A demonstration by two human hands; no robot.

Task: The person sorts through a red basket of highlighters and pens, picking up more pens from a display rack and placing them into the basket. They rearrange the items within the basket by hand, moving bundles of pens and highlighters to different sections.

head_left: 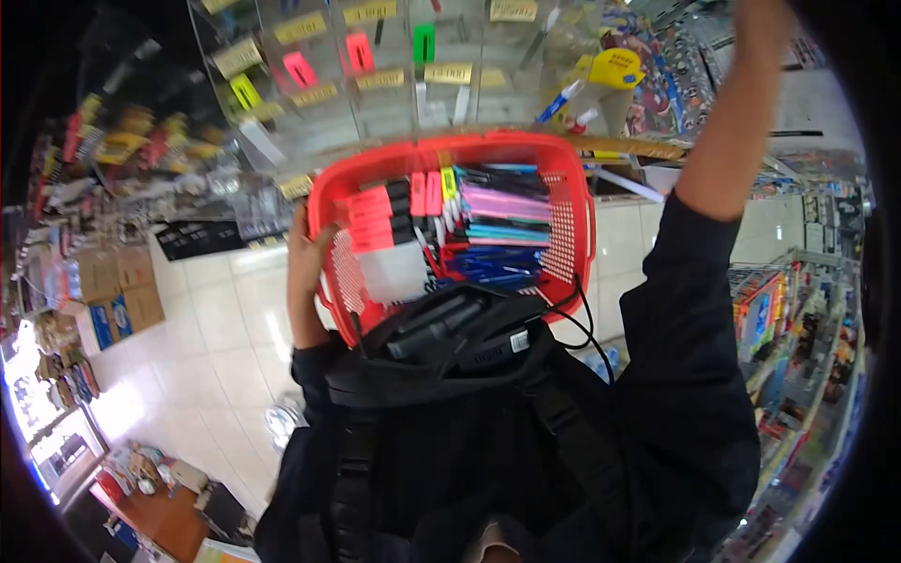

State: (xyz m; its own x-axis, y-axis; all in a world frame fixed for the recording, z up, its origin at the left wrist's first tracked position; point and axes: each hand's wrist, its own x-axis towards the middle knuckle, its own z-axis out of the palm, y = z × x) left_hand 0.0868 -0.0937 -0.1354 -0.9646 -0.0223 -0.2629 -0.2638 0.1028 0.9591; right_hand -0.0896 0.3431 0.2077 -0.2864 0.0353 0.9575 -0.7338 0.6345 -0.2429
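A red plastic basket (450, 143) is held against my front. My left hand (308, 253) grips its left rim, the thumb showing over the edge. Inside lie pink highlighters (370, 218), a yellow highlighter (449, 182), rows of pink pens (507, 202) and blue pens (493, 266), and a pale translucent box (394, 272). My right arm stretches up to the far right. At the top edge my right hand (765, 33) is blurred and partly cut off, near the display with colourful packaging. Its fingers cannot be made out.
Beyond the basket stands a clear compartment rack (328, 113) with price labels, several highlighters and a blue marker (560, 101). Stocked shelves (798, 357) line the right side. Cardboard boxes (122, 296) sit at the left on a tiled floor (211, 347). A black device with a cable hangs on my chest.
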